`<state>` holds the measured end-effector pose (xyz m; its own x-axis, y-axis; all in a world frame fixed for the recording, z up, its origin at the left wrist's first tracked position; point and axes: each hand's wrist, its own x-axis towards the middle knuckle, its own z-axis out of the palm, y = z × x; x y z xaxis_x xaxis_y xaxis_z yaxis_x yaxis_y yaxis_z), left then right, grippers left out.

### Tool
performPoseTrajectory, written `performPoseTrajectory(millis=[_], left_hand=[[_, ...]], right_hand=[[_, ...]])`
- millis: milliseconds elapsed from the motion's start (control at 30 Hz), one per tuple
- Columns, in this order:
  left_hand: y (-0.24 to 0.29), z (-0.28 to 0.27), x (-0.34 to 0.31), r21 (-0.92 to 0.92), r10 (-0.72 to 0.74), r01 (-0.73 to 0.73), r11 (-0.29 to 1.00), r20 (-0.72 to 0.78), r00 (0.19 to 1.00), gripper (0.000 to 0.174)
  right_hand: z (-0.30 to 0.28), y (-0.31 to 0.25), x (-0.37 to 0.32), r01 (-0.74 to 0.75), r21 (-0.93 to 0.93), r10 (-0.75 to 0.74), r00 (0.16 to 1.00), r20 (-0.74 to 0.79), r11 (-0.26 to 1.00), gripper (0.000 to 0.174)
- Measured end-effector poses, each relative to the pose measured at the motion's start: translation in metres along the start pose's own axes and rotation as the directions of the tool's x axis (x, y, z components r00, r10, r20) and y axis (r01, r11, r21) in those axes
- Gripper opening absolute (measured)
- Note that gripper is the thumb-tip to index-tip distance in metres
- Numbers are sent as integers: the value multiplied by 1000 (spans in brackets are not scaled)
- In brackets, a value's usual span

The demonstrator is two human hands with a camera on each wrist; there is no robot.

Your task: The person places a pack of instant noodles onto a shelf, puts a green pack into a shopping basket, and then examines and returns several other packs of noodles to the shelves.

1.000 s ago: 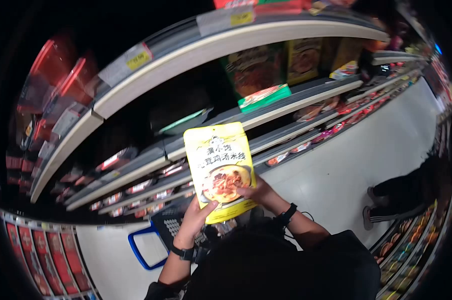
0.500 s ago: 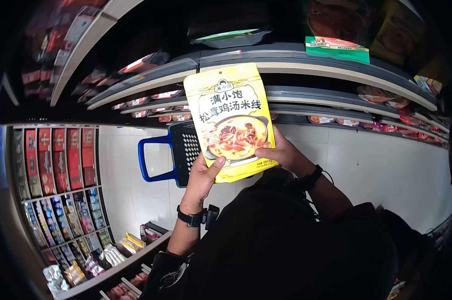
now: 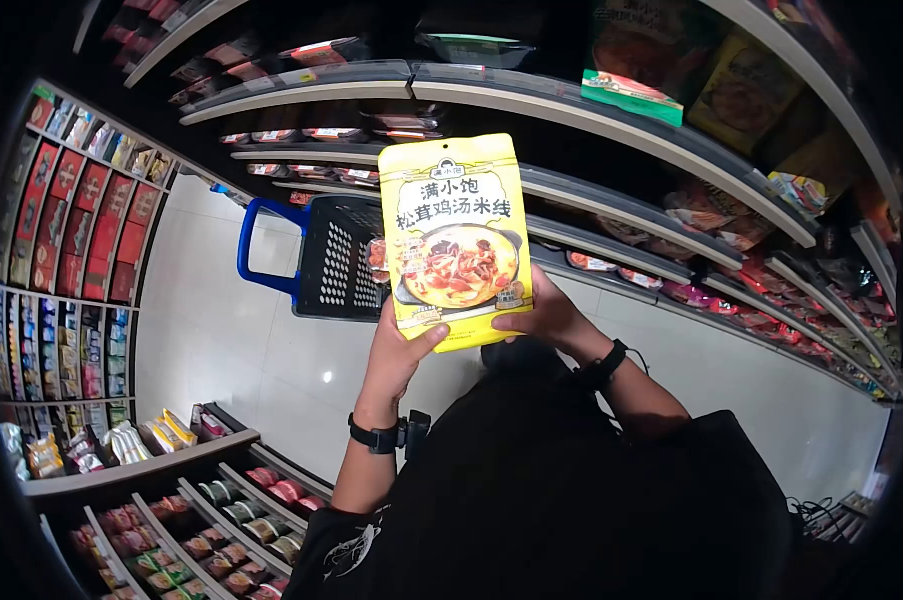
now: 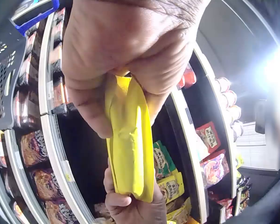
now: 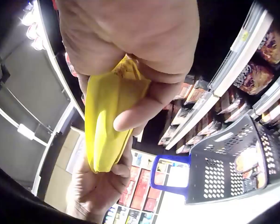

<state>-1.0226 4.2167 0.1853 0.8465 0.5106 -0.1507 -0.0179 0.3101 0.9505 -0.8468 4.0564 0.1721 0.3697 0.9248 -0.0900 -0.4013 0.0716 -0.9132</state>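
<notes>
A yellow pouch of rice noodles, its front printed with Chinese characters and a bowl of soup, is held upright before the person's chest. The left hand grips its lower left corner, thumb across the front. At the lower right, the right hand pinches the pouch the same way, with its thumb on the front. Both wrist views look along the bottom of the yellow pouch, with a hand at each end; the left hand's fingers lie behind it.
A dark shopping basket with a blue handle stands on the floor beyond the left hand, with packages in it. Shelves of packaged food curve across the front and right. More shelves stand at lower left, red boxes farther back.
The head view has swung round, bringing more of the basket and the lower left shelves into sight. Both hands keep hold of the pouch, which now stands a little straighter.
</notes>
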Motion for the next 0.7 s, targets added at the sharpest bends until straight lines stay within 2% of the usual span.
performPoseTrajectory(millis=[33,100,167,233,300,400,467,567,700], left_hand=[[2,7,-9,-6,12,-12,1000,-1,1000,65],[7,20,-22,55,92,-93,994,25,995,71],[10,29,-28,49,123,-124,991,21,992,74],[11,40,-34,78,145,-145,986,2,989,74],[11,50,-37,115,186,-183,976,-15,982,72],[16,67,-33,189,255,-245,951,-26,967,70],[24,90,-28,217,270,-255,942,-40,962,68],[25,137,-5,215,278,-273,938,7,961,67],[34,203,37,184,292,-316,931,145,945,66]], right_hand=[[0,-3,-10,3,-11,-3,1000,6,1000,80],[3,-18,-26,-29,104,27,999,25,994,83],[3,-24,-34,-47,108,44,999,30,993,82],[-7,-16,-36,4,144,-13,998,66,990,80],[-16,-18,-40,8,116,-19,996,92,993,76],[-26,-34,-45,84,-36,-82,995,65,996,70],[-37,-55,-55,101,-55,-99,994,38,993,70],[-77,-90,-73,123,-138,-123,992,11,983,72],[-131,-134,-98,163,-121,-172,982,-75,979,77]])
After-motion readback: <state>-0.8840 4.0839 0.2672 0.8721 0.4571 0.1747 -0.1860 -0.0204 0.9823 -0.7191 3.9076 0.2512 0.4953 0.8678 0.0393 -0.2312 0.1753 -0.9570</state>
